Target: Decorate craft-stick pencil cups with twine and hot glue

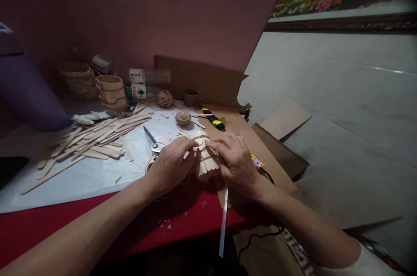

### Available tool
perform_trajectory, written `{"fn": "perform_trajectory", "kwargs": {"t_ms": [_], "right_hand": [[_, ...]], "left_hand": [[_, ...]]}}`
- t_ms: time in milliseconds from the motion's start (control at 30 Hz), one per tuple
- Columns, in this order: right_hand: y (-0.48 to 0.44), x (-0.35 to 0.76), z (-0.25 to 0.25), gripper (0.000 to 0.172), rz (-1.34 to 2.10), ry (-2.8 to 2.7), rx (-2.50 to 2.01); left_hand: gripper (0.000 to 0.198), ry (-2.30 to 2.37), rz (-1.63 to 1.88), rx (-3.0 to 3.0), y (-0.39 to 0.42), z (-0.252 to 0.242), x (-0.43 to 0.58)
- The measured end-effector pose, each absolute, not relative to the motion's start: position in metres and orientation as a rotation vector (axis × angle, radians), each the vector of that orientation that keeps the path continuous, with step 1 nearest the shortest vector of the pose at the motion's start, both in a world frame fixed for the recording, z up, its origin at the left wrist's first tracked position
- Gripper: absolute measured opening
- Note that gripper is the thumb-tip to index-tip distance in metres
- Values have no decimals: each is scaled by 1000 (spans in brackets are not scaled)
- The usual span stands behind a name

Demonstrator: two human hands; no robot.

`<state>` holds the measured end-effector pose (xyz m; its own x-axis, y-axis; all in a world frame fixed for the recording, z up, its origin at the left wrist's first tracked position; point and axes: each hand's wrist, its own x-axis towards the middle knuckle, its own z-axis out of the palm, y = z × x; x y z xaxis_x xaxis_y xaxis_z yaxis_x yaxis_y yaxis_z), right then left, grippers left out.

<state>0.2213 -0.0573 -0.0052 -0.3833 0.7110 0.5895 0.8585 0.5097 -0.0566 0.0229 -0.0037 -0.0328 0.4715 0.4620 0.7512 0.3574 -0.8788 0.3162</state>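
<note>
A small cup made of craft sticks [207, 164], with cord around it, lies tilted on its side near the table's front edge. My left hand [171, 163] grips its left side, fingers bent and thumb against the sticks. On the other side my right hand [236, 158] presses its fingers onto the cup's wall. Below my right hand a clear glue stick [223, 224] juts out past the table edge; whatever it is fixed to is hidden. Scissors [153, 145] lie partly behind my left hand.
Loose craft sticks [97, 137] are heaped on white paper at left. Two finished stick cups [112, 93] stand behind them. Twine balls [183, 117], a small pot [190, 97] and a black-yellow utility knife [211, 117] lie at the back. Cardboard [198, 80] leans against the wall.
</note>
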Motion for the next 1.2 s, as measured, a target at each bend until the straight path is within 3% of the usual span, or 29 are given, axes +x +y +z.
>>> {"fn": "perform_trajectory", "kwargs": {"t_ms": [367, 633, 800, 1200], "right_hand": [[-61, 223, -2, 25, -435, -2318, -1281], [-69, 221, -5, 35, -8, -1868, -1417], [-85, 208, -7, 68, 153, -1997, -1606], [-71, 221, -27, 90, -535, -2100, -1411]], "left_hand": [[15, 761, 1353, 2531, -3, -34, 24], [16, 792, 1349, 2489, -2, -34, 24], [31, 1030, 1312, 2333, 6, -44, 26], [47, 967, 1119, 1875, 1, -23, 21]]}}
